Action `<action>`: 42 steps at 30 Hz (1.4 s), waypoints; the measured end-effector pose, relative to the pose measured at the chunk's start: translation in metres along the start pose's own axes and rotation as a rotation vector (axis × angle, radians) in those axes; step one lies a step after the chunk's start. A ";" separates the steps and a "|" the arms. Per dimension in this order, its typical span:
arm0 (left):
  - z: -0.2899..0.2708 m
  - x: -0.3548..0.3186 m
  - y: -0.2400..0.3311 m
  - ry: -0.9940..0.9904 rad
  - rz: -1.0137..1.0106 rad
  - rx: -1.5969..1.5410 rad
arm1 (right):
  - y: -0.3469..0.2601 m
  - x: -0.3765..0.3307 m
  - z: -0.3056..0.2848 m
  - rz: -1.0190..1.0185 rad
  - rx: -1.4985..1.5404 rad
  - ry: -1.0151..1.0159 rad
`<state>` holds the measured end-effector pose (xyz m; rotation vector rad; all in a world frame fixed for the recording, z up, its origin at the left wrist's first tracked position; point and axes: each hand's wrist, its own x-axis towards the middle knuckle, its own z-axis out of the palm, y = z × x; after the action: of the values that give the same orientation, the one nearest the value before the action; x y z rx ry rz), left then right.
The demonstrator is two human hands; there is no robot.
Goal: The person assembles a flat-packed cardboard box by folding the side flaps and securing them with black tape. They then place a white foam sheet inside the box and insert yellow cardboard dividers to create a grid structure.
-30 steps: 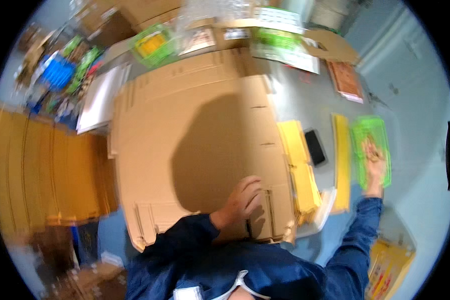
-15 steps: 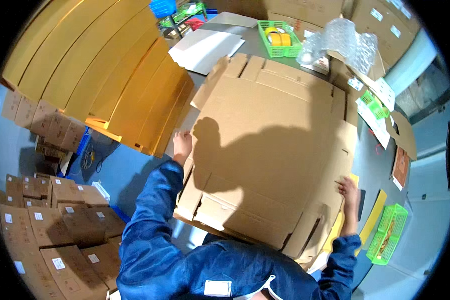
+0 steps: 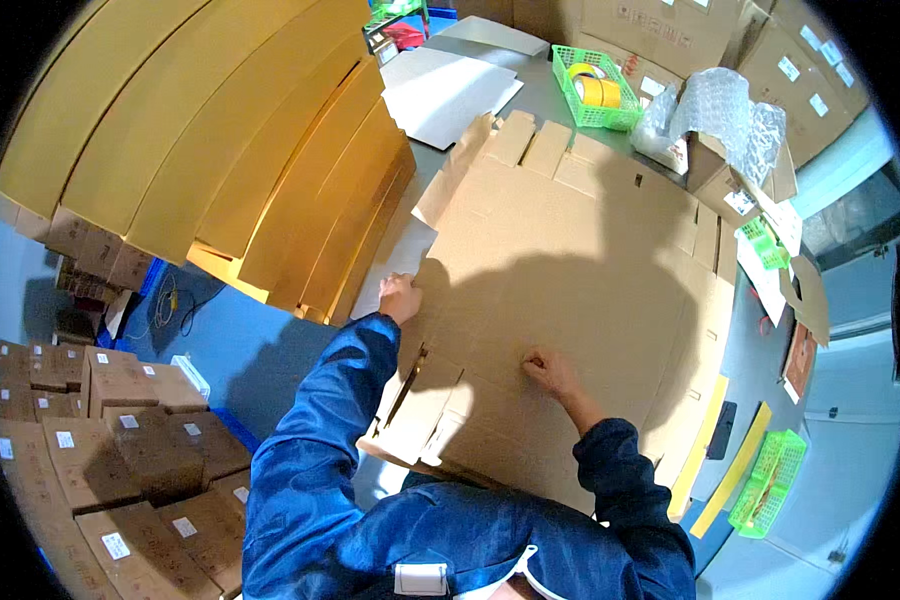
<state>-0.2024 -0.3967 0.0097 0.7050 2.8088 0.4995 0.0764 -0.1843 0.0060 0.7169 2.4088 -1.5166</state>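
Your left hand (image 3: 400, 297) lies at the left edge of the large, flat brown corrugated-cardboard sheet with slotted flaps (image 3: 580, 290), fingers curled in; whether they grip the edge cannot be told. Your right hand (image 3: 550, 368) is drawn narrow, fingers folded, over the sheet's near-middle; whether anything small is pinched inside cannot be seen. The sheet lies on the grey tabletop (image 3: 760, 345), before your body. For good control, the left hand is best kept as a steady anchor, while the right bears down evenly and clear of the slots, where flaps probably bend easily. Your shadow covers much of the middle; leaning back may light the surface better. To the right, note the long, narrow yellow strip (image 3: 733, 470) and the bright-green plastic mesh basket (image 3: 770, 485), both apart from the sheet. Beyond the far edge stands a second green mesh basket holding yellow tape rolls (image 3: 595, 92); at left rise tall orange-brown cartons (image 3: 220, 130), best kept clear of your elbow.
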 end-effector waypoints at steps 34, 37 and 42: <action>-0.044 0.050 0.027 -0.844 -0.365 -1.368 | -0.148 0.179 0.052 -0.616 -0.716 0.256; -0.043 0.047 0.028 -0.812 -0.375 -1.453 | -0.144 0.182 0.053 -0.644 -0.708 0.270; -0.036 0.045 0.023 -0.785 -0.495 -1.509 | -0.147 0.176 0.035 -0.661 -0.751 0.190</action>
<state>-0.2413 -0.3656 0.0470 -0.1480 1.1826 1.4707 -0.1515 -0.2157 0.0325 -0.1192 3.2130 -0.5417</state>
